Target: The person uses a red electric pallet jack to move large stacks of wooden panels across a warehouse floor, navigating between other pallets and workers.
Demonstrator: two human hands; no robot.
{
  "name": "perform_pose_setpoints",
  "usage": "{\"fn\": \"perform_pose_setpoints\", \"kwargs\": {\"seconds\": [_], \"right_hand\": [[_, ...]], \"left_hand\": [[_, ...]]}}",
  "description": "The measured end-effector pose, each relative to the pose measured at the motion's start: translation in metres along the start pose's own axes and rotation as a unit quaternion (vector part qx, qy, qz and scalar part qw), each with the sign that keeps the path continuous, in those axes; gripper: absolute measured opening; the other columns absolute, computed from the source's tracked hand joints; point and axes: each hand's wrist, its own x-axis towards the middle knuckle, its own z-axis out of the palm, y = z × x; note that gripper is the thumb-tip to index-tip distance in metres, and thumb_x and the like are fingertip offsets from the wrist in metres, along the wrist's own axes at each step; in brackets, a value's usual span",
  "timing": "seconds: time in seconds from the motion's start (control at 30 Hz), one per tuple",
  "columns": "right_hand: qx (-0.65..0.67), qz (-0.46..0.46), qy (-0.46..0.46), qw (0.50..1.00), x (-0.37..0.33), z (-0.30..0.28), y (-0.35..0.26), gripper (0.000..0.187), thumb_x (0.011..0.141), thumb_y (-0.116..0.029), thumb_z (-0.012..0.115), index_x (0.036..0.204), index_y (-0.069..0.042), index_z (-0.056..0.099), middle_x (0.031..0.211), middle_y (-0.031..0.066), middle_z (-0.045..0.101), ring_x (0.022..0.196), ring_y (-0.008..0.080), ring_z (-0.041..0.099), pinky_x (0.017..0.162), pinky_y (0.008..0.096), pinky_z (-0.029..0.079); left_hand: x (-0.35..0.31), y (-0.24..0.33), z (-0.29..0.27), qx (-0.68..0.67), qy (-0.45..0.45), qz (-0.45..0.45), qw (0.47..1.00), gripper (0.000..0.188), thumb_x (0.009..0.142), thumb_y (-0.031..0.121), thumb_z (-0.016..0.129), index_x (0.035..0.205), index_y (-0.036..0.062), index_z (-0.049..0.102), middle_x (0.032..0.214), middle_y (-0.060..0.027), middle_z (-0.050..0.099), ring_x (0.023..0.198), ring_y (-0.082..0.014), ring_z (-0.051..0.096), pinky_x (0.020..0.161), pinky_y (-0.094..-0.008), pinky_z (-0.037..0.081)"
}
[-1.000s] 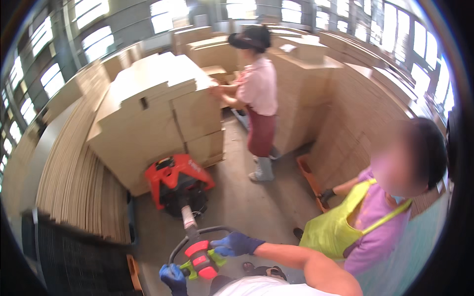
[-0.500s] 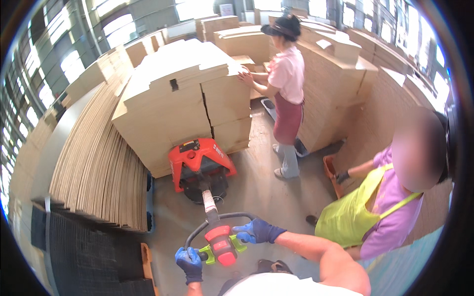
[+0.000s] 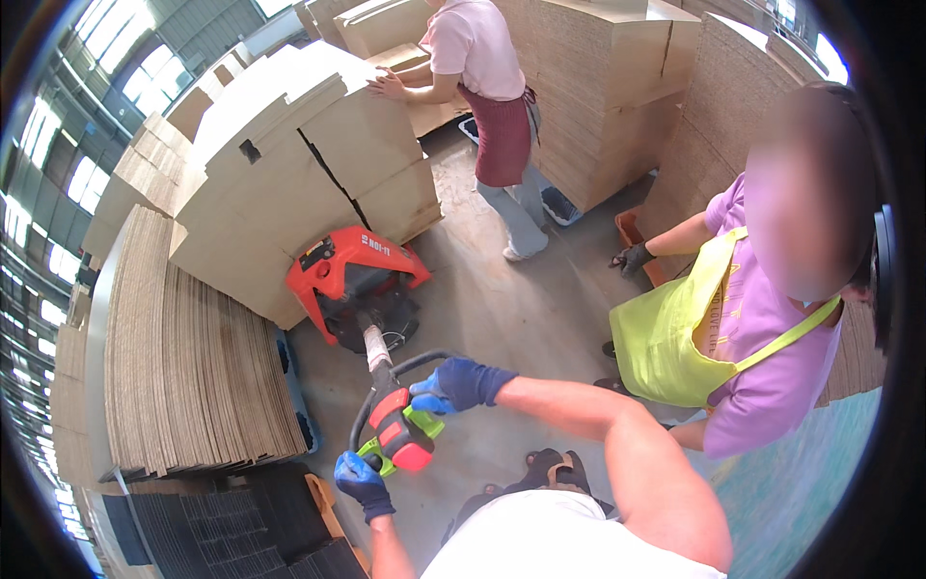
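Observation:
Both my hands wear blue gloves and hold the tiller handle (image 3: 403,446) of a red electric pallet truck (image 3: 340,259). My left hand (image 3: 364,484) is closed round the handle's left grip, beside a green lever. Opposite it, my right hand (image 3: 463,384) is closed on the right side of the loop, with the red and black control head between the two. The truck body stands against a tall, wide stack of tan board sheets (image 3: 289,179); any forks under it are hidden. A person in a pink shirt and dark red apron (image 3: 479,58) rests both hands on the stack's far right corner.
At right, close to me, stands a person in a lime apron (image 3: 666,338), one gloved hand near an orange pallet (image 3: 632,232). More board stacks (image 3: 598,106) stand behind. On my left are corrugated sheets (image 3: 193,367) on a blue pallet and black sheets (image 3: 222,536).
My view has tilted down and turned, so the truck and its stack appear higher and farther left. Both hands keep hold of the handle. The lime-aproned person's hand has moved off the orange pallet.

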Motion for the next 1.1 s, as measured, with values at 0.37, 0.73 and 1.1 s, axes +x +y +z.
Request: {"fn": "perform_pose_setpoints", "kwargs": {"seconds": [0.37,0.73,1.1], "right_hand": [[-0.002,0.044,-0.033,0.998,0.001,0.018,-0.001,0.029,0.092,-0.038,0.051,0.107,-0.016,0.063,0.066,0.0153,0.063,0.061,0.0334,0.062,0.058,0.0451,0.048],[0.036,0.037,-0.057,0.997,0.001,0.03,0.006,0.039,0.09,-0.032,0.054,0.117,-0.004,0.06,0.076,0.0165,0.066,0.065,0.0323,0.064,0.064,0.0391,0.051],[0.032,0.001,-0.049,0.998,0.012,0.027,0.015,0.036,0.089,-0.026,0.057,0.114,0.0,0.062,0.08,0.0168,0.067,0.066,0.032,0.065,0.067,0.0379,0.052]], "left_hand": [[0.01,0.011,-0.01,0.006,-0.002,0.071,0.997,0.035,0.087,0.011,0.045,0.059,0.0026,0.064,0.056,-0.015,0.059,0.056,-0.0349,0.054,0.063,-0.0453,0.043],[0.0,-0.014,-0.004,0.002,0.009,0.069,0.998,0.034,0.087,0.013,0.045,0.06,0.0074,0.065,0.057,-0.0075,0.064,0.058,-0.0316,0.06,0.087,-0.0462,0.045],[0.017,-0.011,-0.002,-0.009,0.021,0.049,0.999,0.034,0.087,0.011,0.046,0.06,0.0067,0.067,0.058,-0.0076,0.064,0.06,-0.0315,0.062,0.09,-0.0474,0.044]]}}
